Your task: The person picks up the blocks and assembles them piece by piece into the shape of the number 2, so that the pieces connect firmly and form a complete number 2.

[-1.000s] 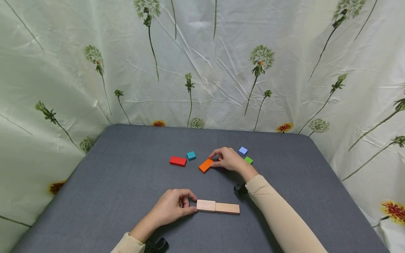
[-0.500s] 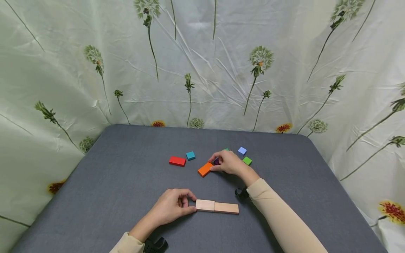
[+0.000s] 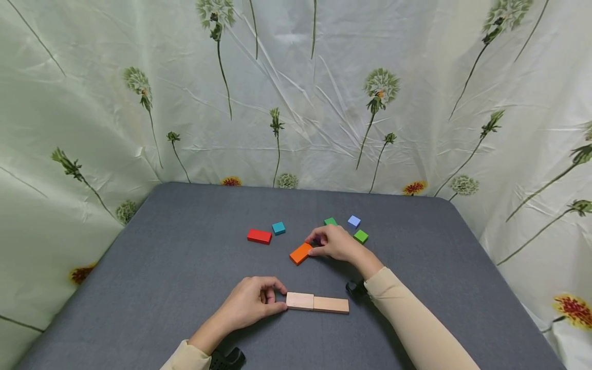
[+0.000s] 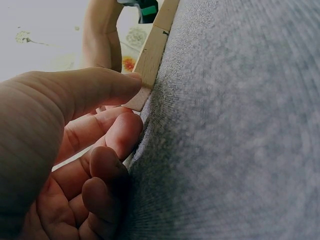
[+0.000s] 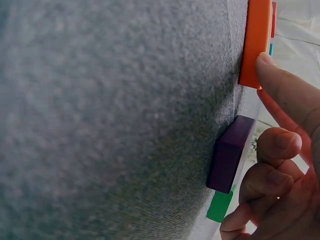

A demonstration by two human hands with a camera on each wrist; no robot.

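Currently, the right hand (image 3: 339, 244) pinches one end of an orange block (image 3: 299, 255) between thumb and finger, over the grey table (image 3: 176, 257). Just beside its curled fingers sits a purple block (image 5: 229, 155), with a green block (image 5: 220, 206) beyond. Left of this grip lie red (image 3: 259, 236) and teal (image 3: 278, 228) blocks. Nearer the wearer, the left hand (image 3: 252, 303) holds a pale wooden block (image 3: 300, 301) by its end; another wooden block (image 3: 331, 304) adjoins it end to end.

Head view, centre: behind the right hand (image 3: 339, 243), I see little of the purple block (image 5: 226, 157) and only part of the darker green block (image 3: 330, 221). Right-wrist view, upper right: the top edge crops the orange block (image 5: 254, 45).
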